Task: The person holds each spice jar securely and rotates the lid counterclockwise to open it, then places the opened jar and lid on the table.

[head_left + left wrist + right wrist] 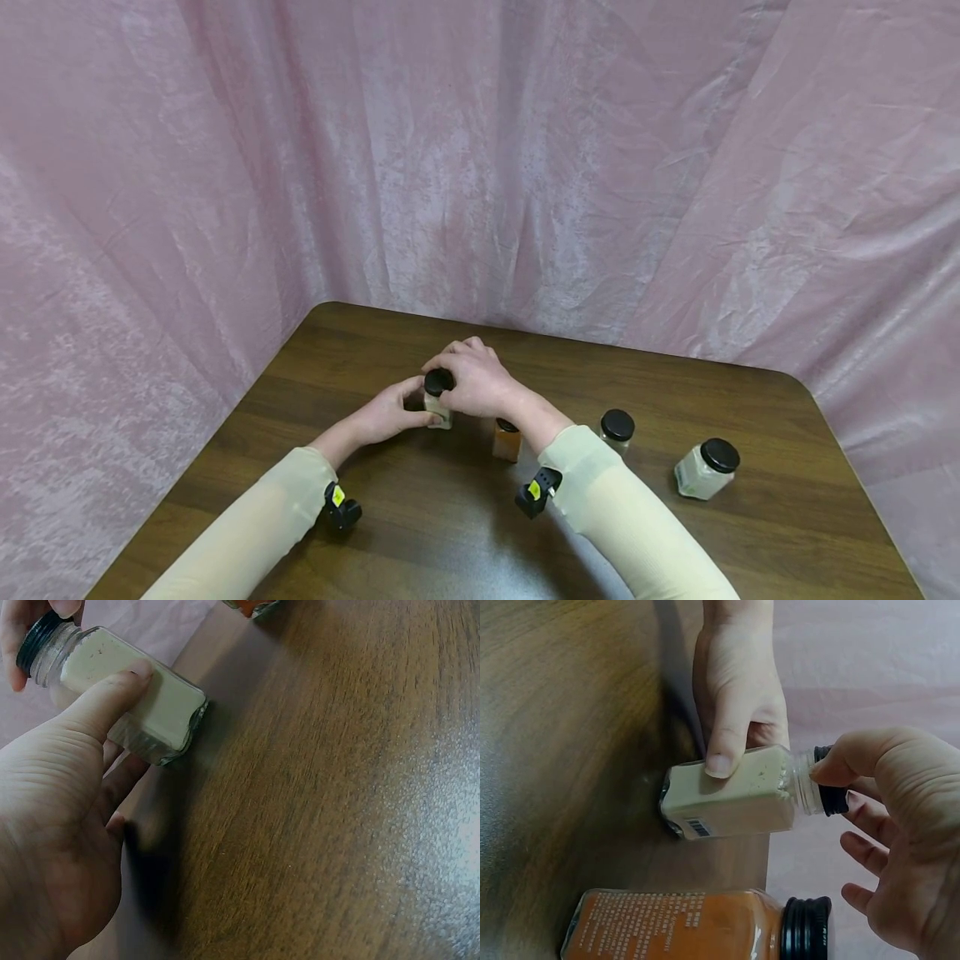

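A square glass spice jar point(735, 799) of pale beige powder stands upright on the table, its neck bare glass below a black lid point(831, 781). My left hand point(386, 412) grips the jar's body, thumb point(124, 686) flat along one face and fingers behind. From above, my right hand point(476, 379) pinches the black lid between thumb and forefinger, while its other fingers are loosely bent away from the jar. Close by, under my right forearm in the head view, stands a similar jar of orange powder point(675, 926) with a black lid and white printed text.
Two more black-lidded jars are to the right of my right arm: one jar point(617, 427) partly behind the sleeve, another jar point(705, 471) with pale contents farther right. The brown wooden table point(420, 525) ends at a pink curtain point(480, 167).
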Available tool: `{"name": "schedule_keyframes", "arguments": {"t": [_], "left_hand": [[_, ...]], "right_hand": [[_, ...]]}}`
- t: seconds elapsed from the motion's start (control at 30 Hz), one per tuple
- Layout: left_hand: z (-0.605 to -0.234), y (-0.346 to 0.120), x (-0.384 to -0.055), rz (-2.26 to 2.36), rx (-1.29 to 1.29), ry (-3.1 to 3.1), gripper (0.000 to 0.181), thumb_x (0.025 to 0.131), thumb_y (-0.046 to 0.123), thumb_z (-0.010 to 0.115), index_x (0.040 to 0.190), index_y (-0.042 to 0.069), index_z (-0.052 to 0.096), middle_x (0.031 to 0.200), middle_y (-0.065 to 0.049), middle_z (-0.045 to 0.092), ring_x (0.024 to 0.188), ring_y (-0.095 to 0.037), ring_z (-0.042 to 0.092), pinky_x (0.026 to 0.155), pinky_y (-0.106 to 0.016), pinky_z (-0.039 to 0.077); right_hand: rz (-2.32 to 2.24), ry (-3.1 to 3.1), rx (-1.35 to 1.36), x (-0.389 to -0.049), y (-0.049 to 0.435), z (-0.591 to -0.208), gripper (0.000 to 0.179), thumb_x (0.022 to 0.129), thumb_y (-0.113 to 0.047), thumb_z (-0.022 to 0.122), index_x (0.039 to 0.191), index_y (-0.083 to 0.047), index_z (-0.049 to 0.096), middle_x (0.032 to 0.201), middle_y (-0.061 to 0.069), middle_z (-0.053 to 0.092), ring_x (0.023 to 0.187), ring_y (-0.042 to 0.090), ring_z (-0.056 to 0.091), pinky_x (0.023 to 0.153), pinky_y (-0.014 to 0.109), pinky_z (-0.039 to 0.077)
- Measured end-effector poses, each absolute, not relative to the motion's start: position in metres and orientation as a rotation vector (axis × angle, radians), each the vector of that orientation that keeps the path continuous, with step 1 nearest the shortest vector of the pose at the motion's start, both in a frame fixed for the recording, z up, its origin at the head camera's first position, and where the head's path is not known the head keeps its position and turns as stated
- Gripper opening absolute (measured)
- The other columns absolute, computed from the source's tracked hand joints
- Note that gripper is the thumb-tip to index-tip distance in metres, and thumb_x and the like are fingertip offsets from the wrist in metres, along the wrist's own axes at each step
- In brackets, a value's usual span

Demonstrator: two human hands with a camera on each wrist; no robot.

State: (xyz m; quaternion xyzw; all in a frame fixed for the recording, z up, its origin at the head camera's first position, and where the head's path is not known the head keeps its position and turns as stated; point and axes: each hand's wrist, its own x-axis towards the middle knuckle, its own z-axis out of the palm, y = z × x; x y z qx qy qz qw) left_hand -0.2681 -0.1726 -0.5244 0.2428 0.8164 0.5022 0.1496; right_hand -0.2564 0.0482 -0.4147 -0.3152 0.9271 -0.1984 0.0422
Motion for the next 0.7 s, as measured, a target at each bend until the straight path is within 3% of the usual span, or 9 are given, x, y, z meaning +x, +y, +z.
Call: {"name": "schedule_keyframes", "arguments": {"t": [0.43, 0.7], "left_hand": [[-0.523, -0.173, -0.269, 1.448, 0.712, 2.333, 0.053, 0.093, 0.028, 0.079, 0.14, 0.017, 0.056, 0.122, -0.001, 0.067, 0.114, -0.021, 0.061, 0.1, -0.045, 0.044], [-0.524, -0.171, -0.268, 1.454, 0.716, 2.316, 0.045, 0.094, 0.027, 0.077, 0.132, 0.014, 0.058, 0.119, -0.004, 0.067, 0.113, -0.024, 0.061, 0.098, -0.045, 0.045]], "right_hand": [[-0.691, 2.846, -0.978, -0.256, 0.057, -0.407, 0.043, 0.09, -0.027, 0.074, 0.133, -0.029, 0.067, 0.127, -0.006, 0.06, 0.126, 0.023, 0.042, 0.106, 0.048, 0.033], [-0.773, 2.876, -0.998, -0.25, 0.061, -0.4, 0.044, 0.089, -0.027, 0.074, 0.132, -0.027, 0.068, 0.128, -0.006, 0.061, 0.125, 0.022, 0.042, 0.106, 0.049, 0.032]]}}
